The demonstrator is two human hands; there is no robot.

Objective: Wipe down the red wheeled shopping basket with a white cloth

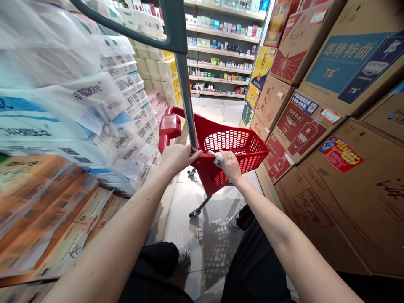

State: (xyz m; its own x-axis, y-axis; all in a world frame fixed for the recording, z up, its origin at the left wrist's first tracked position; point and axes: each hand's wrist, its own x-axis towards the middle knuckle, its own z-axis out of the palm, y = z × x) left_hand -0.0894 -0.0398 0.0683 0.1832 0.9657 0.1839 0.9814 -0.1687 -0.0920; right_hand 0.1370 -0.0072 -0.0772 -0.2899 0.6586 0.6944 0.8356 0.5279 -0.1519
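In front of me stands a small red shopping cart [252, 145] with a perforated plastic basket and wheeled legs. A grey metal pole [186, 92] rises from its near side to a dark handle [175, 25] at the top. My left hand [178, 158] is closed around the cart's red rim beside the base of the pole. At the near rim my right hand [231, 165] presses a crumpled whitish cloth [217, 159] against the red plastic, its fingers curled over it. The undersides of both hands are hidden.
Wrapped paper packs [104, 101] are piled high on the left, with orange packs [41, 206] below. Stacked cardboard cartons [318, 139] line the right side. Shelves of small boxed goods [221, 46] stand at the back. Pale floor tiles [202, 235] run between my feet.
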